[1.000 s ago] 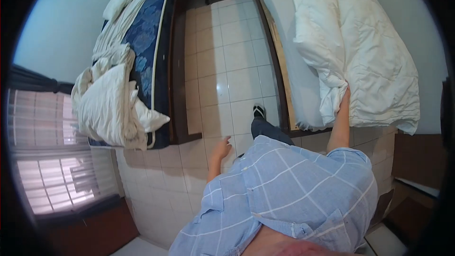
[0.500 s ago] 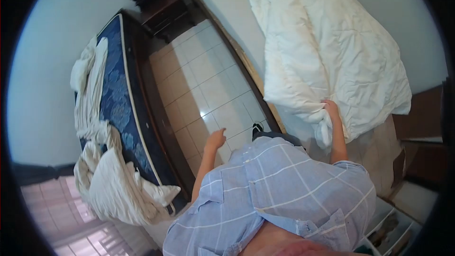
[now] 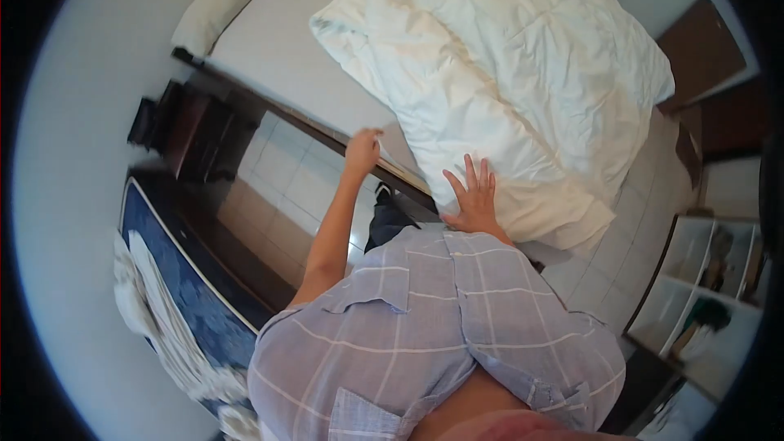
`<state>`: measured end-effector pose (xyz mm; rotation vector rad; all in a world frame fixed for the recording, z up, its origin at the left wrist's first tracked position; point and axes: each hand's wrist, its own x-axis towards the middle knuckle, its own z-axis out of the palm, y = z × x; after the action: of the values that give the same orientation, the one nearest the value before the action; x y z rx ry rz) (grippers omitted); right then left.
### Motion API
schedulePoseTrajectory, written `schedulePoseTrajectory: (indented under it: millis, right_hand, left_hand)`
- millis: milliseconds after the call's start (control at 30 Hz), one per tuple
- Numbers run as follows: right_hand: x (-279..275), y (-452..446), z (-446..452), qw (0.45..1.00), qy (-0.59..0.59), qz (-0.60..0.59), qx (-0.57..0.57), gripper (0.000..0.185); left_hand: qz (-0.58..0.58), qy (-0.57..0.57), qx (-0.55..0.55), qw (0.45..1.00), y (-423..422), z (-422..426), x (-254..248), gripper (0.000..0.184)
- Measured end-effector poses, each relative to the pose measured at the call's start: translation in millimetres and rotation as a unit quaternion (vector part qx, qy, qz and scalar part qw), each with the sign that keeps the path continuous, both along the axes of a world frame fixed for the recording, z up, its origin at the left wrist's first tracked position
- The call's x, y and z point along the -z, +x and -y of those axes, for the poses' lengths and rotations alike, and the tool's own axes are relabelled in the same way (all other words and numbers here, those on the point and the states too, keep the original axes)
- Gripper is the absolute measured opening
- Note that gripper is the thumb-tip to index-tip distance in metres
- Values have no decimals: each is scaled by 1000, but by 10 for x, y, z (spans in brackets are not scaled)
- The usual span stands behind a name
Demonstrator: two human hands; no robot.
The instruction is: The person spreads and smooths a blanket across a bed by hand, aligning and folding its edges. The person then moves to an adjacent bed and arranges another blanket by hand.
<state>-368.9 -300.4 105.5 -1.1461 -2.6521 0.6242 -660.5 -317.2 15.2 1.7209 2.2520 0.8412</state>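
Observation:
A thick white comforter (image 3: 523,98) lies bunched on a bed with a pale mattress (image 3: 286,41). My right hand (image 3: 474,200) rests flat on the comforter's near edge, fingers spread. Over the bed's side edge is my left hand (image 3: 362,153), its fingers loosely bent with the tips apart and nothing visible between them. It is left of the comforter and does not appear to touch it.
A white pillow (image 3: 233,0) lies at the bed's head. A dark nightstand (image 3: 194,135) stands beyond the tiled floor (image 3: 282,163). At left is a blue mattress (image 3: 184,302) with rumpled white cloth (image 3: 155,310); at right, a shelf unit (image 3: 686,257) holding items.
My view has turned rightward. My right hand has released its hold on the comforter's corner and now lies spread on it. My left hand has moved from over the floor to the bed's edge.

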Motion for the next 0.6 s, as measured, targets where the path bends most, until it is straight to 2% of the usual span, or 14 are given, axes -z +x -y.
schedulePoseTrajectory:
  millis: [67, 100, 167, 200, 267, 300, 367, 433, 500, 567, 600]
  right_hand:
    - [299, -292, -37, 997, 9, 25, 70, 74]
    - [380, -388, -81, 991, 73, 41, 102, 67]
    - [794, -449, -224, 989, 62, 18, 131, 55]
    - [928, -438, -305, 988, 58, 6, 145, 50]
    - [916, -319, -455, 990, -31, -44, 130, 33]
    - [882, -247, -490, 986, -76, -72, 126, 25]
    - [631, -167, -556, 953, -187, -136, 197, 12]
    - [394, -34, -612, 935, -219, -155, 230, 10]
    - [57, 107, -718, 934, -194, -125, 271, 11]
    - [-253, 315, -868, 924, -156, -90, 338, 14]
    - [-347, 454, -972, 931, -105, -75, 341, 16]
  left_hand:
    - [-46, 20, 21, 999, -472, -446, -222, 26]
    - [-78, 30, 29, 996, -728, -629, -224, 29]
    - [-134, 63, 42, 988, -1232, -1026, -206, 35]
    - [-153, 42, 40, 987, -1454, -1235, -228, 39]
    - [-191, -3, 40, 981, -1827, -1572, -249, 48]
    - [-209, -9, 35, 977, -1987, -1739, -223, 51]
    - [-243, -13, 22, 970, -2297, -2107, -156, 58]
    - [-295, -37, -41, 954, -2498, -2332, -208, 64]
    - [-254, -53, -112, 959, -2759, -2572, -164, 67]
    - [-219, -102, -121, 963, -2903, -2666, -145, 55]
    - [-198, -122, -66, 970, -3051, -2759, -44, 48]
